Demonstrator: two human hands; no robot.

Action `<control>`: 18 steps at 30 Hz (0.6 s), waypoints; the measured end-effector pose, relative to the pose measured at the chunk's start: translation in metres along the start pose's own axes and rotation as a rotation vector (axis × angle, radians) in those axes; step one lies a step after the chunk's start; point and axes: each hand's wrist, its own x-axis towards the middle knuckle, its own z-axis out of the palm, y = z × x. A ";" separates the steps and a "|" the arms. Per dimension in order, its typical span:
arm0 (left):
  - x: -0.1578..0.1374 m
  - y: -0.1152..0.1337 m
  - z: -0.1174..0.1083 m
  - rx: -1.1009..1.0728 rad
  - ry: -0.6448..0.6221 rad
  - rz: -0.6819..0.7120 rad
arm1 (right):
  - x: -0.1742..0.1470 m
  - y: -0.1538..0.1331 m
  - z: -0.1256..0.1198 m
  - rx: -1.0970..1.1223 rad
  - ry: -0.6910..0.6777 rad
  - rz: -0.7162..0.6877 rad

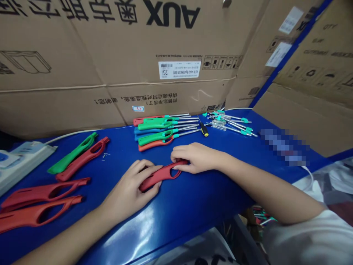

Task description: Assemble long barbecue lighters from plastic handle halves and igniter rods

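Note:
A red lighter handle shell lies low over the blue table between my two hands. My left hand is wrapped round its wide end, thumb on the near side. At the narrow end, beside the finger loop, my right hand pinches the tip; what else its fingers may hold is hidden. Just beyond my hands is a pile of lighters with metal tubes, among them a green lighter and an orange lighter. A small black and yellow screwdriver rests near the pile's tube ends.
Left on the blue table lie a green shell, red shells and an orange shell. A white power strip borders them. Metal tubes with teal ends lie at the back right. Cardboard walls the back.

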 end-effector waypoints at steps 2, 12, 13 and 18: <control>0.001 -0.004 -0.002 0.049 0.014 0.034 | -0.003 0.002 -0.004 -0.033 -0.032 0.033; 0.003 -0.012 -0.002 0.097 0.041 -0.003 | -0.007 -0.005 -0.014 -0.039 -0.071 0.005; 0.004 -0.011 -0.002 0.109 0.045 -0.002 | -0.007 -0.006 -0.014 -0.058 -0.090 0.018; 0.004 -0.010 -0.001 0.140 0.076 -0.041 | -0.006 -0.003 -0.014 -0.086 -0.090 0.044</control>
